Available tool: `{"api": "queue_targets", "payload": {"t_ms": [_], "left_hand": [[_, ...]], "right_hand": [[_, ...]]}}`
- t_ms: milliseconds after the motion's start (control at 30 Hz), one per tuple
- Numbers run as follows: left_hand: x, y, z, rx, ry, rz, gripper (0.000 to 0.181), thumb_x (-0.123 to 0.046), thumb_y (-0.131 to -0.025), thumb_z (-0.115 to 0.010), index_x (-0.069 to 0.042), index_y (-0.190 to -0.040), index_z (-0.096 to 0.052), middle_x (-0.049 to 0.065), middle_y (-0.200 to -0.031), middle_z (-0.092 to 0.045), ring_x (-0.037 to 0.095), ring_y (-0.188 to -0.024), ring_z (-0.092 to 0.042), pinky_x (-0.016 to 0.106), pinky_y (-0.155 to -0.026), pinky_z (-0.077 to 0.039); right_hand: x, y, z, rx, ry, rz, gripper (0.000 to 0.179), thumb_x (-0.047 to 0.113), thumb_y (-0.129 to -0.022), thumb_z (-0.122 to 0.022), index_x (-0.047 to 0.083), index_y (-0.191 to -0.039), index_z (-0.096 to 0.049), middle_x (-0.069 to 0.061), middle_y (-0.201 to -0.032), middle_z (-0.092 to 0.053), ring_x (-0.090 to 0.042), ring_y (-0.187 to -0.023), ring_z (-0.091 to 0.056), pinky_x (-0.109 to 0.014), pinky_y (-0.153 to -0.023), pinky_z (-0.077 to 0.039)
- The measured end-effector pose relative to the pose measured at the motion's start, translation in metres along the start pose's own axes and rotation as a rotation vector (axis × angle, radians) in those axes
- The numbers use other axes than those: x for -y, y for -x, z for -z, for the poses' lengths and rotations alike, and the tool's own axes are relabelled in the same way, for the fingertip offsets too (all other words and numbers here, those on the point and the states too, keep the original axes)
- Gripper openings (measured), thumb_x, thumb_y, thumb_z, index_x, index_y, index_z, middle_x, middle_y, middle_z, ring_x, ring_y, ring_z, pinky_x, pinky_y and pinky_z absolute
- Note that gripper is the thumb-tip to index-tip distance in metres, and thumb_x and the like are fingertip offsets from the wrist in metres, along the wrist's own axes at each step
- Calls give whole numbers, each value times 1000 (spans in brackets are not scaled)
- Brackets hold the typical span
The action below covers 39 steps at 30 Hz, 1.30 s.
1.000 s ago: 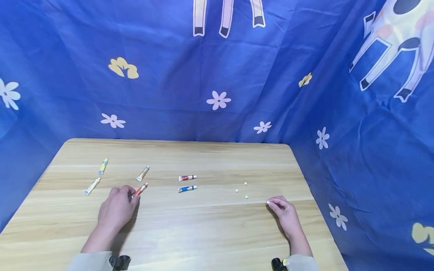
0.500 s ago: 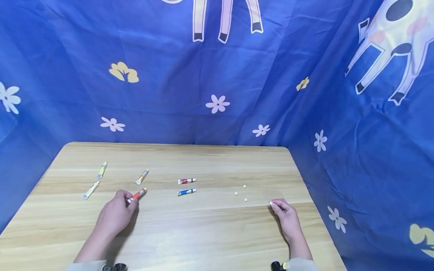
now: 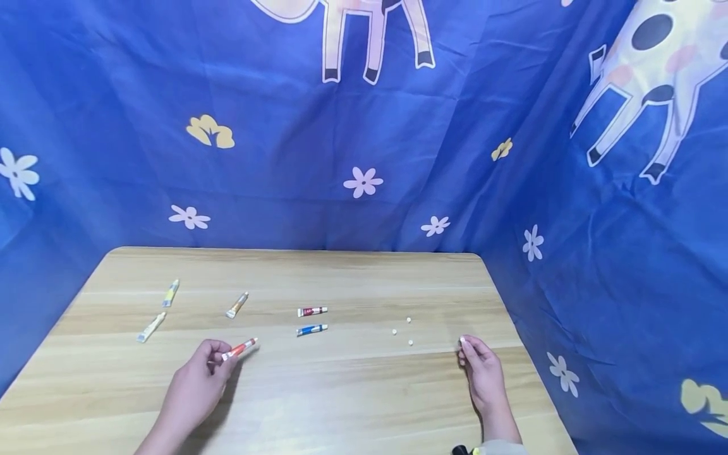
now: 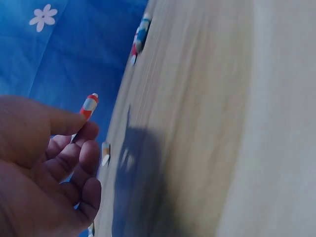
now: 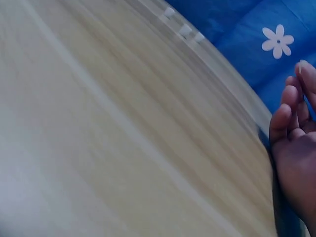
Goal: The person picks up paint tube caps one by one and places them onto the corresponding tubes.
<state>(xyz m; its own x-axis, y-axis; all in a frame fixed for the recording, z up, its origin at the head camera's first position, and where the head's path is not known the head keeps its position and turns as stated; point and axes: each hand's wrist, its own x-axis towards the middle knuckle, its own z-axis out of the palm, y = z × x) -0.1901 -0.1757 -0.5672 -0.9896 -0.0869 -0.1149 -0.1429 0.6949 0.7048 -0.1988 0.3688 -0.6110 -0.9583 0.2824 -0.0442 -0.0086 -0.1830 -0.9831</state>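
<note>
The step in hand appeared to be the pairing of an orange-red tube [image 3: 241, 348] with what looked like a small white cap [image 3: 462, 340], and the next move seemed to call for drawing the two toward each other, tip to cap. The left hand [image 3: 196, 383] pinched the tube above the left side of the worktop [image 3: 341, 404], its tip toward the right. The right hand [image 3: 485, 373] pinched the cap well apart at right, three loose white caps [image 3: 394, 332] lying between, slightly farther.
</note>
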Motion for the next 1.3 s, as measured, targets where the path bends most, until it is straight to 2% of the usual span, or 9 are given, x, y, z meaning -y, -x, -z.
{"api": "queue_targets", "payload": {"t_ms": [133, 367, 567, 767, 1033, 1200, 1300], "left_hand": [[0, 6, -4, -12, 13, 13, 30, -29, -110, -63, -5, -128, -57, 5, -99, -67, 8, -76, -57, 25, -63, -44], [1, 8, -1, 12, 102, 16, 40, -28, -113, -59, -5, -144, -50, 12, -114, -70, 8, -73, -62, 28, -57, -49], [-6, 11, 1, -9, 105, 20, 33, -30, -112, -61, -7, -136, -58, 10, -112, -72, 5, -75, -61, 27, -59, -49], [-15, 13, -3, -4, 117, 0, 32, -27, -111, -62, -6, -135, -59, 9, -107, -74, 5, -79, -61, 25, -62, -48], [-27, 16, -12, 23, 147, -12, 28, -25, -111, -62, -8, -134, -59, 8, -105, -73, 5, -81, -60, 25, -63, -48], [-37, 19, -20, 36, 167, -25, 25, -20, -109, -65, -9, -131, -61, 6, -100, -73, 5, -80, -60, 24, -66, -49], [-44, 20, -26, 50, 192, -25, 23, -18, -109, -65, -10, -130, -62, 6, -98, -72, 5, -80, -60, 23, -66, -49]], "right_hand": [[0, 0, -10, -41, -56, 16, 8, 8, -108, -65, 9, -108, -73, 5, -94, -77, -6, -84, -70, -20, -77, -59], [9, 5, -32, -50, -162, 94, 16, -3, -107, -61, 7, -106, -74, 0, -94, -81, -10, -86, -76, -22, -82, -63], [21, 7, -53, -73, -184, 93, 18, -6, -104, -65, 8, -103, -76, 1, -92, -80, -8, -83, -76, -21, -83, -63], [29, 9, -71, -79, -171, 95, 21, -10, -101, -66, 8, -101, -78, 2, -89, -79, -8, -81, -76, -20, -81, -64], [31, 15, -92, -28, -124, 123, 21, -14, -98, -67, 3, -104, -78, 4, -89, -77, -7, -82, -74, -21, -81, -63], [29, 21, -108, -14, -53, 90, 13, -13, -96, -70, -9, -108, -73, 5, -88, -76, -7, -81, -72, -22, -81, -62], [28, 24, -118, 7, 6, 73, 19, -10, -95, -72, -16, -113, -70, 6, -88, -75, -7, -81, -72, -22, -81, -62]]}}
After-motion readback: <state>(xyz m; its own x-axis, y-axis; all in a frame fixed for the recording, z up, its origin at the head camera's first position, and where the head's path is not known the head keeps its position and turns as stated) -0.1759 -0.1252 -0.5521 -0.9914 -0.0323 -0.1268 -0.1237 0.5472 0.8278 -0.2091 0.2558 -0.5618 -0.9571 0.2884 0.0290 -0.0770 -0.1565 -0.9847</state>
